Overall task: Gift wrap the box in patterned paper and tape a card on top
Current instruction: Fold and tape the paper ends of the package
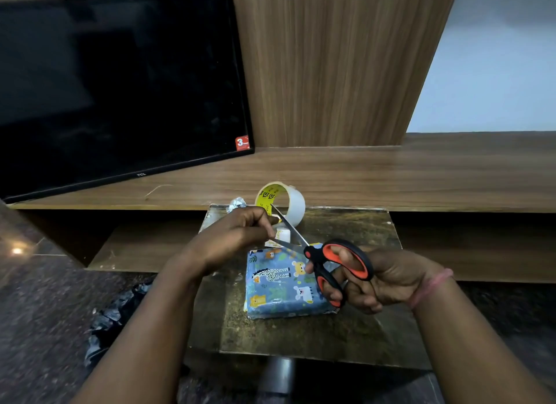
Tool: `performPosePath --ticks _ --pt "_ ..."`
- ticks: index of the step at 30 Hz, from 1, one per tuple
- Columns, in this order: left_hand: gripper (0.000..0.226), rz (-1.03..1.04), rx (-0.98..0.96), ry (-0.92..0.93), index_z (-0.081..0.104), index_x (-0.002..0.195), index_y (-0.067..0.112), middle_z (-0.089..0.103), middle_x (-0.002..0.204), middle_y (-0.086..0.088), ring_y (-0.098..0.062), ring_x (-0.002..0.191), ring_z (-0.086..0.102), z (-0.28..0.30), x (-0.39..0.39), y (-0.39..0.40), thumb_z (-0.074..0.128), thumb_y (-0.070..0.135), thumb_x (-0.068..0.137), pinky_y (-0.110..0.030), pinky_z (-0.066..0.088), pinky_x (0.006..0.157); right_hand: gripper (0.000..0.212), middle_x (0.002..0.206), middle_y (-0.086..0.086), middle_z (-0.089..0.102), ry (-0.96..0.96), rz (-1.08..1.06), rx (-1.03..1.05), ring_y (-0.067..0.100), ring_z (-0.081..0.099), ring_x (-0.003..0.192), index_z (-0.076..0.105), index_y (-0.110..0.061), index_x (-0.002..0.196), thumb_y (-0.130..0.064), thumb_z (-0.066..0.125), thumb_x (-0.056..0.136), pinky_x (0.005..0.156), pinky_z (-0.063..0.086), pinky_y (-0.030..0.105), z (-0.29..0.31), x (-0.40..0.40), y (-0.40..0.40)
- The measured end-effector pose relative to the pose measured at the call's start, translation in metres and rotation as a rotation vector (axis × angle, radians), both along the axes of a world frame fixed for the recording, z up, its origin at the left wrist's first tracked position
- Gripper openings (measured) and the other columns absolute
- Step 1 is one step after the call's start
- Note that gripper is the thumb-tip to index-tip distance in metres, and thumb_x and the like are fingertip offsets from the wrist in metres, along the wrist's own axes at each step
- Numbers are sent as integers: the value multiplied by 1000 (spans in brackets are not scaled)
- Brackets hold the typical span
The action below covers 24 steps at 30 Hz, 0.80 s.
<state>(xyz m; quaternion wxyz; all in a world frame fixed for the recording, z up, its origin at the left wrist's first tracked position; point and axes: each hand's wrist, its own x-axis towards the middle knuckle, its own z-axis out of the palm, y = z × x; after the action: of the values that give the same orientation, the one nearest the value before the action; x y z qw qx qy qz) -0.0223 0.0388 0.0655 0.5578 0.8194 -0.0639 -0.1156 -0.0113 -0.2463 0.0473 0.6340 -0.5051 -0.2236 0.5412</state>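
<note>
Left hand (231, 238): fingertips pinch what appears to be a clear tape strip pulled from the tape roll (281, 202). Right hand (376, 280): fingers grip the scissors (328, 259), blades open at the strip. Tape is likely thin, sticky and limp; hold it taut by its end. The wrapped box (279, 286), blue animal-print paper, rests on the small table (346, 328).

glossy patterned paper on box (282, 283); wood-grain shelf (391, 175); shiny metal scissors (328, 262) blades.
</note>
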Motion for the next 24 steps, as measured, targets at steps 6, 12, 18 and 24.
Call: performPosePath --ticks 6,12,18,24 --pt "9 41 -53 23 73 80 24 73 110 -19 -29 113 69 -1 1 1 65 26 78 -58 46 106 85 89 19 52 37 -13 32 6 48 45 43 -6 139 -54 79 79 40 42 16 -1 5 -7" --pt "21 55 -95 68 74 78 25 63 116 -37 -40 108 65 -2 -1 -1 69 41 65 -65 35 112 72 93 17 53 63 -5 41 6 48 47 48 -12 139 -51 76 85 42 41 16 -5 9 -9" --pt "11 3 -148 106 74 78 24 63 99 -23 -32 100 59 -1 -1 -2 68 30 71 -53 44 101 68 93 17 52 19 12 20 4 46 47 53 -16 137 -54 75 84 40 34 15 -8 11 -7" --pt "37 -11 -377 192 62 89 0 70 101 -23 -34 109 66 -6 5 1 69 21 59 -42 51 105 77 94 19 51 69 17 65 5 48 46 47 -8 144 -48 76 85 43 35 14 -11 14 -15"
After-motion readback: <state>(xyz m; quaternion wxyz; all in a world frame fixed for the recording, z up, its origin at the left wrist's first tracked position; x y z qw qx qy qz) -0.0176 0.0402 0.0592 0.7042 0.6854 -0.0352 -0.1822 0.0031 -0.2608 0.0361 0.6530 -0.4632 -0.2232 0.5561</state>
